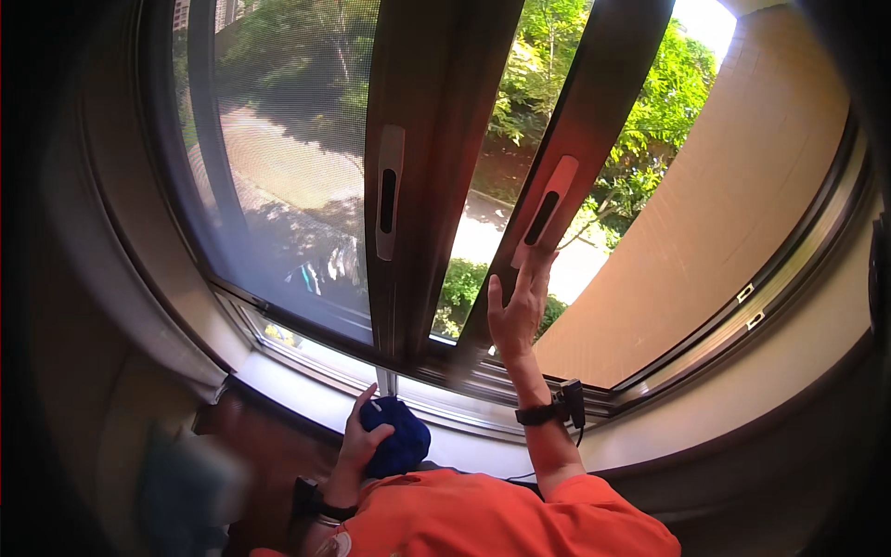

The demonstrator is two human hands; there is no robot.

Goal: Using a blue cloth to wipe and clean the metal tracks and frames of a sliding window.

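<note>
A dark blue cloth is bunched in my left hand, low by the window sill; the thumb lies over it and the index finger points up. My right hand is raised with fingers stretched out, against the dark frame of a sliding window sash. Its fingertips reach the lower end of a pale recessed handle on that frame. Nothing shows in the right palm, though part of the contact is hidden.
Left of the sash is another dark upright with a similar handle, beside a mesh screen. The sash stands slid partway, with trees and a tan wall outside. Tracks run along the bottom. A blurred greenish-grey thing sits lower left.
</note>
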